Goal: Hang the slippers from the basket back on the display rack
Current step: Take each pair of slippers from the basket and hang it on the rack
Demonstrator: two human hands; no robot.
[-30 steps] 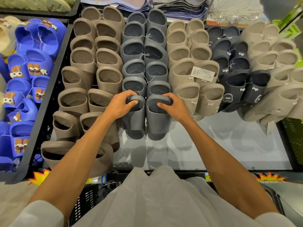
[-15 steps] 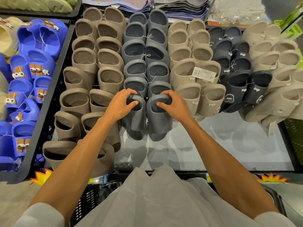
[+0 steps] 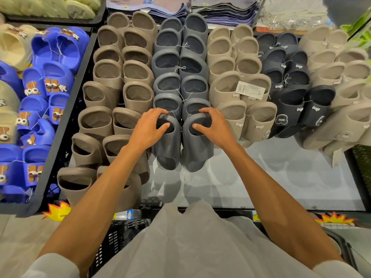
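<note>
Where grey column ends, above display rack's (image 3: 281, 177) bottom edge: dark grey slipper pair (image 3: 168, 151), toes down, side by side. Left hand (image 3: 149, 127) grasps left slipper's strap, thumb in opening; right hand (image 3: 215, 127) grasps right slipper likewise. Brown slippers (image 3: 112, 117) just left, beige slippers (image 3: 230, 93) just right. Black basket (image 3: 112, 243) below rack's bottom edge.

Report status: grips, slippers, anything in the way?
Left grip on left grey slipper, right grip on right grey slipper, thumbs in the openings. Pair at foot of grey column. Nothing in the way.
</note>
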